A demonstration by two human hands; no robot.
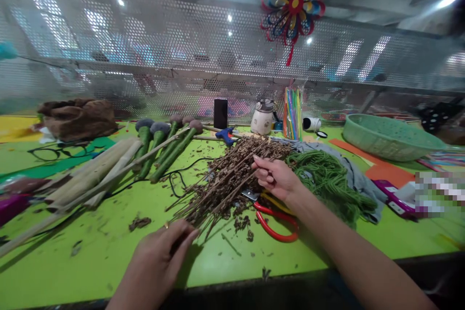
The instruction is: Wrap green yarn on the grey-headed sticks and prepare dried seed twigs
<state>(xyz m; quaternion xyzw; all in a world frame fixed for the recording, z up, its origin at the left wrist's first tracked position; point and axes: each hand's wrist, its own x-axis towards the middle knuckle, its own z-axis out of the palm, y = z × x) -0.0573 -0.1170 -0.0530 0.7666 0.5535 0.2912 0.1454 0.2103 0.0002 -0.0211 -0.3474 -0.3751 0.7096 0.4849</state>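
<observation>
A loose heap of dried brown plant stems with shrivelled leaves lies in the middle of the green table. My left hand is closed at the near, bare ends of the stems, thumb and forefinger pinched on a dried stem. Over the leafy right side of the heap, my right hand has its fingers curled in, pinching at a dried stem; its fingertips partly hide the grip. Red-handled scissors lie below my right wrist, their blades partly under the heap. Beside that forearm is a bundle of green yarn.
Wooden poles and green stalks with grey-purple heads lie left. Behind stand a phone, a white jar and colourful sticks. A blue glue gun lies near them. A green basket stands right.
</observation>
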